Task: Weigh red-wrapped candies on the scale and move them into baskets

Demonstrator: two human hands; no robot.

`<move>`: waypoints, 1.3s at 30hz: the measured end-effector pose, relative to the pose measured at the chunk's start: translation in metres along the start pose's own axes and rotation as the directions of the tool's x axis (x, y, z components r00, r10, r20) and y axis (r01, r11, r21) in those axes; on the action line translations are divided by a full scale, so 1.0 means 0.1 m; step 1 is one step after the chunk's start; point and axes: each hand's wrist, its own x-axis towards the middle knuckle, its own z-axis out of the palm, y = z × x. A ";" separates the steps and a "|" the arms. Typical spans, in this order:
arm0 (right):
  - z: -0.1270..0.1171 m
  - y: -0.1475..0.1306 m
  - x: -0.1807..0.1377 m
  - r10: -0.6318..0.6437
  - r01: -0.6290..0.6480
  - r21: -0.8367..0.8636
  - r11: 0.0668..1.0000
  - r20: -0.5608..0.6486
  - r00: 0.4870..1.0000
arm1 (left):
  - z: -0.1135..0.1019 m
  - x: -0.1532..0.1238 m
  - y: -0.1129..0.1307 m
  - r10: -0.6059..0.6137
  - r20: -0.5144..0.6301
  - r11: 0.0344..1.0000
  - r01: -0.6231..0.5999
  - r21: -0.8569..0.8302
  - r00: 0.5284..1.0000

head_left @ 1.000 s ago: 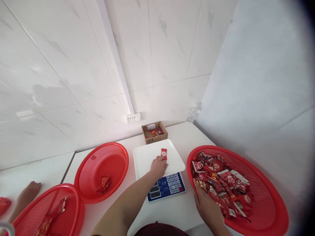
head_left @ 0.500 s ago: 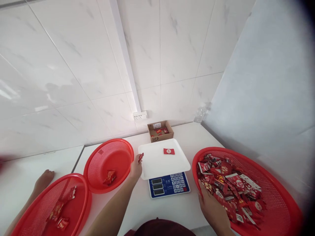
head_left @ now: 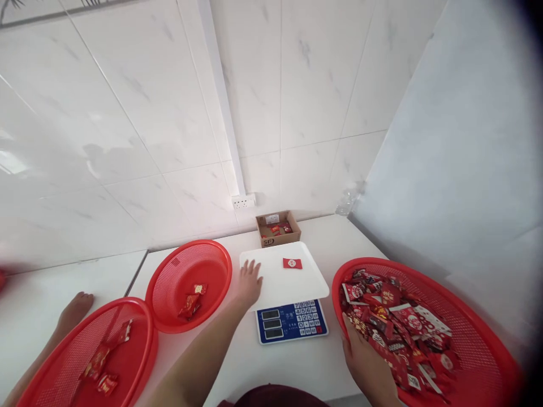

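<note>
Left hand (head_left: 250,285) moved over tray (head_left: 282,287); packet (head_left: 292,264) lies crosswise.

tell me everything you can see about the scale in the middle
The scale stands on the white table, in front of the cardboard box. It looks plastic: a white, round-cornered tray above a blue panel with three dark display windows, white number keys and one red key. No reading can be made out. A red packet lies on the tray; the left hand is over the tray's left edge, contact unclear.
</note>
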 end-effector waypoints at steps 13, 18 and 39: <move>-0.08 -0.05 0.01 0.012 -0.012 0.017 1.000 0.027 1.000 | 0.37 0.56 0.77 0.295 0.198 0.955 -0.297 -0.023 0.935; -0.13 -0.09 0.01 0.054 -0.055 0.006 0.998 0.064 0.996 | 0.19 0.36 0.49 0.232 0.083 0.973 -0.232 -0.007 0.969; -0.31 0.64 0.17 0.187 -0.208 0.173 0.963 0.133 0.973 | 0.05 -0.89 -0.32 0.067 -0.344 0.981 -0.124 -0.147 0.937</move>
